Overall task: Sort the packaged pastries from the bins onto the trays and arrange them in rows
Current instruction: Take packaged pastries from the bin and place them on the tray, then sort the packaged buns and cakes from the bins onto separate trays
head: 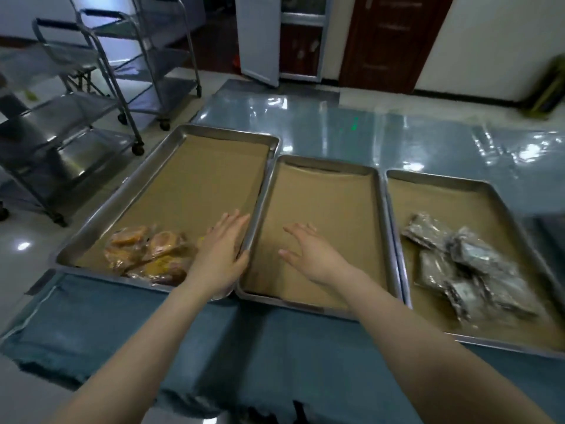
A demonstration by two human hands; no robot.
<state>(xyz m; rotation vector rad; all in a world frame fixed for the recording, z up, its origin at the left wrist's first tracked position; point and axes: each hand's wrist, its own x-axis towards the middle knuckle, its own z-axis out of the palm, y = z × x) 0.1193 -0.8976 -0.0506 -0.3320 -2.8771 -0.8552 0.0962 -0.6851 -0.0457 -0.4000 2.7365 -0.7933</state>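
Observation:
Three steel trays lined with brown paper lie side by side on the table. The left tray (pixel 128 185) holds a heap of clear-wrapped golden pastries (pixel 146 252) at its near end. Only paper shows in the middle tray (pixel 379 215). The right tray (pixel 501 191) holds a pile of several dark pastries in silvery wrappers (pixel 470 264). My left hand (pixel 223 252) lies flat with straight fingers over the near right corner of the left tray, beside the golden pastries. My right hand (pixel 308 252) hovers with spread fingers over the middle tray's paper. Neither hand holds anything.
A blue cloth (pixel 122 325) covers the table's near part and shiny blue plastic film (pixel 336 130) the far part. Steel wheeled rack carts (pixel 91 87) stand on the floor at the left. A dark object (pixel 550 237) shows at the right edge.

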